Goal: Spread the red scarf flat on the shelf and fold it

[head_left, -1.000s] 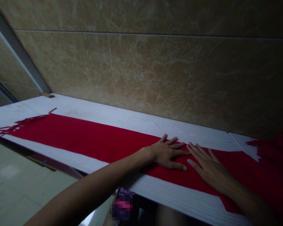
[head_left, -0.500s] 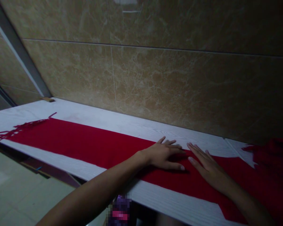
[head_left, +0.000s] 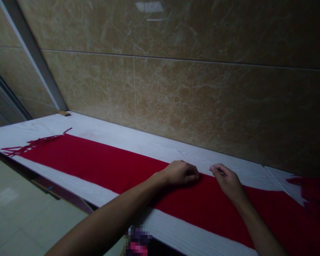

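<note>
Overhanging red cloth: both hands half-curled

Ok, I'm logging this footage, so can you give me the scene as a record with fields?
Material: red cloth, laid lengthwise, fringe at its left end
Surface: white table along a tiled wall
Left hand: fingers curled, over the cloth
Right hand: fingers curled, near the cloth's far edge
Grip: cannot tell whether either hand pinches the cloth
</note>
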A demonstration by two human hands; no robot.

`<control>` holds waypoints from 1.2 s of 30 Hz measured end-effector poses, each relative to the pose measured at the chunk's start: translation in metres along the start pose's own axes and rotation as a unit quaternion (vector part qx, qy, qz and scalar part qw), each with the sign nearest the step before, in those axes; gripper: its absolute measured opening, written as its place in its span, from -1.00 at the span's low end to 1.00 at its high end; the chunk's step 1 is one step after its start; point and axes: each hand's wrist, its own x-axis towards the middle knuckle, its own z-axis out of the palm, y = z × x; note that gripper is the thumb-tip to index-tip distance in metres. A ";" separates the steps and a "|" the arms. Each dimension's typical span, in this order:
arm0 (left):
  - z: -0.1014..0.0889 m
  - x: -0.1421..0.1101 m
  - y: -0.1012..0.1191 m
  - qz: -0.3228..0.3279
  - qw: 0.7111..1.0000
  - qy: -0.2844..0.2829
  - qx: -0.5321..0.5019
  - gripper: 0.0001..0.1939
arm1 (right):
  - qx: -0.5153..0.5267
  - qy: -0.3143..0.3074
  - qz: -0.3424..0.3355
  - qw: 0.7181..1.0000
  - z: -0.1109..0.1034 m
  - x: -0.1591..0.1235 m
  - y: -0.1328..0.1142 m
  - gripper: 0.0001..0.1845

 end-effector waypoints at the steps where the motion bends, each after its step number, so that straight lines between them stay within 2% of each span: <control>1: 0.000 0.000 -0.001 -0.006 1.000 -0.002 -0.006 -0.84 | 0.009 0.007 0.009 1.000 -0.002 0.000 0.001 -0.45; 7: -0.003 -0.002 -0.007 -0.047 0.998 0.013 -0.033 -0.81 | 0.059 0.036 0.059 0.996 -0.008 0.001 0.006 -0.34; 12: -0.003 -0.003 -0.009 -0.053 0.998 0.025 -0.035 -0.76 | 0.093 0.033 0.078 0.992 -0.006 0.000 0.006 -0.29; 17: -0.005 -0.004 -0.005 -0.066 0.996 0.028 -0.051 -0.76 | 0.108 0.023 0.086 0.990 -0.006 0.000 0.006 -0.32; 22: -0.006 -0.004 -0.002 -0.092 0.994 0.035 -0.043 -0.66 | 0.106 0.007 0.088 0.990 -0.007 0.000 0.006 -0.38; 27: -0.005 -0.002 -0.005 -0.123 0.991 0.023 -0.047 -0.62 | 0.101 -0.003 0.085 0.991 -0.007 0.000 0.008 -0.40; 36: -0.004 -0.002 -0.005 -0.130 0.990 0.021 -0.055 -0.62 | 0.099 -0.021 0.084 0.991 -0.008 0.000 0.010 -0.43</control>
